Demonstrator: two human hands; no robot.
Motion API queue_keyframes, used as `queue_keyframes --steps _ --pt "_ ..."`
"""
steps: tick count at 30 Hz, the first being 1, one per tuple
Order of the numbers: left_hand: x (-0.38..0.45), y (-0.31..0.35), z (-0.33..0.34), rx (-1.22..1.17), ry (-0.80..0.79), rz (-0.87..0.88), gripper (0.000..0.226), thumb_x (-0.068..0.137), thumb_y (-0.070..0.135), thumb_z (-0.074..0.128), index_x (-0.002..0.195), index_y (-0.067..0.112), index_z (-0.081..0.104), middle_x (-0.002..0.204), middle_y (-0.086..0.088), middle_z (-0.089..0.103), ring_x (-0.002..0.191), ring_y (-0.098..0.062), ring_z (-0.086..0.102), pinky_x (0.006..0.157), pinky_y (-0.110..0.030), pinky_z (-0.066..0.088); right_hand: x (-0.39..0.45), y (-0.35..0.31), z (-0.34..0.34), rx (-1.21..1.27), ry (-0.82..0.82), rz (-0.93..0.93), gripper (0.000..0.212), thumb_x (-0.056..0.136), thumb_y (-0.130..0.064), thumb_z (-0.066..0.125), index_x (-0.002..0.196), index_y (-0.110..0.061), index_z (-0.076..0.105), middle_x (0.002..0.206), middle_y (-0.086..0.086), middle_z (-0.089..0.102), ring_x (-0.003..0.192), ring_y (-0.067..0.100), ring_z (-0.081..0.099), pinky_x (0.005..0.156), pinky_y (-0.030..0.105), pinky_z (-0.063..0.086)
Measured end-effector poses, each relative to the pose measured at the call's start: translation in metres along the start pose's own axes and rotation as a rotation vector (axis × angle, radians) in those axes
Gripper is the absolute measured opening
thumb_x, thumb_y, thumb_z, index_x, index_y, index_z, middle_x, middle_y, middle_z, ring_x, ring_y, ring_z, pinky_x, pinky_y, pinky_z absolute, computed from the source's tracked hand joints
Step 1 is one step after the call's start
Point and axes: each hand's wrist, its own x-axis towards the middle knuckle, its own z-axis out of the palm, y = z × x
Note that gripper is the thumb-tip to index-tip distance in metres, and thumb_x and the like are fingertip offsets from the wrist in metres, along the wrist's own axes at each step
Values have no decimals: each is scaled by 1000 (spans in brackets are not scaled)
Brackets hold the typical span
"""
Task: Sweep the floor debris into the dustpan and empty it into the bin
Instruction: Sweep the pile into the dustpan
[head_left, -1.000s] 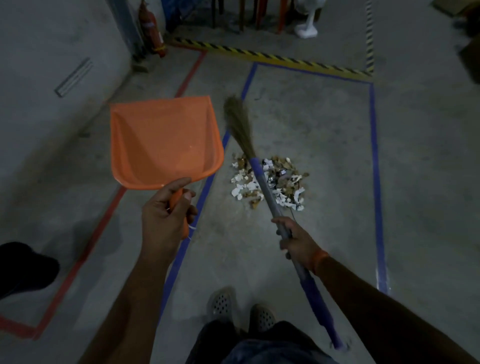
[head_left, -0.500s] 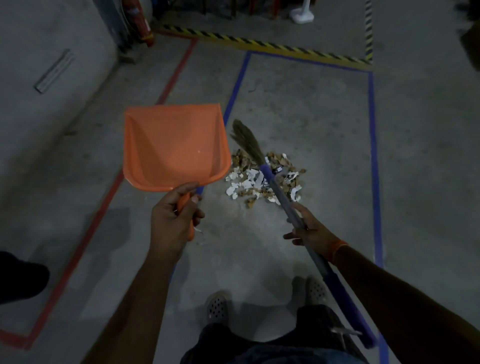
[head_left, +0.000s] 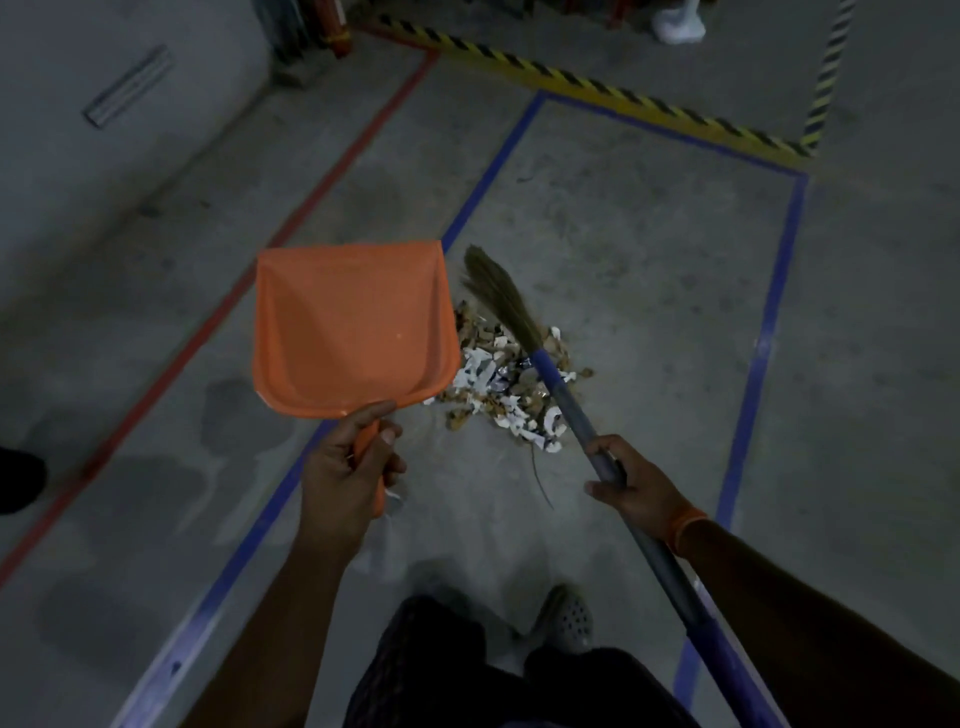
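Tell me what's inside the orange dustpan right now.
The dustpan, held up by the left hand, shows only bare orange plastic with a pale speck or two. The debris pile still lies on the floor beside it; the pan covers the pile's left edge.

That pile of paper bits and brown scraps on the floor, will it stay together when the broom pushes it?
Probably not. The debris pile is many small loose scraps, so it likely scatters rather than slides as one lump. The white bits look like thin torn paper, probably very light and apt to flutter. The broom has a narrow, soft-looking brush, so some pieces may slip past it.
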Motion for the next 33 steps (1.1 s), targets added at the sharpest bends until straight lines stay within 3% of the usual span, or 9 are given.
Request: queue_keyframes --steps 4,7,9,13,18,21,24,29,33 --pt "11 -24 34 -10 15 -51 34 99 2 61 109 31 75 83 -8 68 59 -19 61 52 -29 49 28 35 -27 -63 46 29 32 86 -34 70 106 -35 45 87 -7 59 68 11 60 67 32 48" --pt "29 -62 41 27 -11 -92 38 99 4 62 108 38 76 83 -20 65 62 -22 60 55 -33 49 63 74 -39 -54 27 65 28 91 -22 63 108 -34 45 77 3 64 58 20 65 67 45 57" --pt "36 -93 44 64 -21 -134 37 99 3 61 109 35 76 85 -15 68 62 -20 62 54 -30 49 88 102 -44 -31 6 81 34 91 -12 60 113 -35 46 83 8 66 62 23 69 74 49 57" --pt "51 -160 54 123 -39 -183 30 99 -1 60 111 22 74 91 -7 71 61 -19 62 55 -30 50 138 160 -42 -96 -23 76 58 92 -2 52 138 -35 40 107 7 63 64 21 71 67 37 57" --pt "86 -266 76 243 -92 -178 26 98 2 62 115 18 73 93 -7 72 62 -18 64 53 -27 50 215 259 -23 -161 8 28 61 90 3 52 140 -29 43 108 13 58 67 21 70 58 21 51" --pt "110 -326 90 275 -132 -148 25 98 8 65 114 26 74 92 -9 73 63 -20 64 55 -30 48 254 314 -8 -189 20 -3 62 84 3 57 137 -29 46 110 9 58 77 17 66 62 16 47" --pt "138 -367 104 240 -167 -160 27 98 3 64 112 24 74 85 -7 72 61 -18 61 50 -27 47 283 355 4 -219 44 -46 59 81 -1 61 130 -32 50 106 2 61 82 14 65 69 23 46" --pt "170 -388 116 56 -195 -199 27 99 -2 54 115 15 67 85 -4 72 55 -9 59 49 -19 48 317 404 15 -209 140 -117 35 86 -17 69 111 -38 57 96 -2 66 60 8 66 61 18 48" --pt "166 -391 112 79 -234 -183 29 97 -3 55 116 15 68 89 -3 74 55 -8 61 48 -17 50 329 418 17 -130 174 -137 24 85 -24 73 103 -33 60 88 -3 64 56 15 64 56 20 49"
